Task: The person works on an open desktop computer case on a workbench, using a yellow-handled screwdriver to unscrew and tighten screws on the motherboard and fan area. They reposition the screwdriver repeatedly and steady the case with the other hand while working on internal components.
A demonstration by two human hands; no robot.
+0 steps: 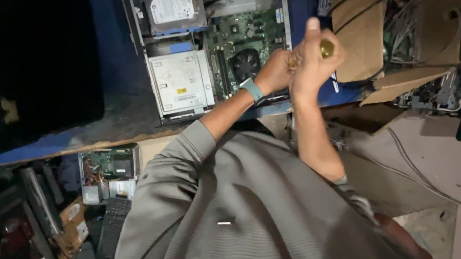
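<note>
My right hand (313, 60) is closed around a screwdriver with a yellow handle (327, 48), thumb raised. My left hand (277, 69), with a teal band on the wrist, is curled right beside it and pinches something small and brass-coloured (292, 63); what that is I cannot tell. Both hands hover over the right edge of an open desktop computer case (140, 28) lying on a blue table. Inside the case are a hard drive (175, 7), a grey optical drive (180, 82), and a green motherboard (236, 28) with a black fan (245, 64).
A torn cardboard box (364, 41) full of cables and parts stands to the right of the case. Another opened computer case (108, 172) and a keyboard (113, 226) lie on the floor at lower left. A cable (424, 184) runs across the floor at right.
</note>
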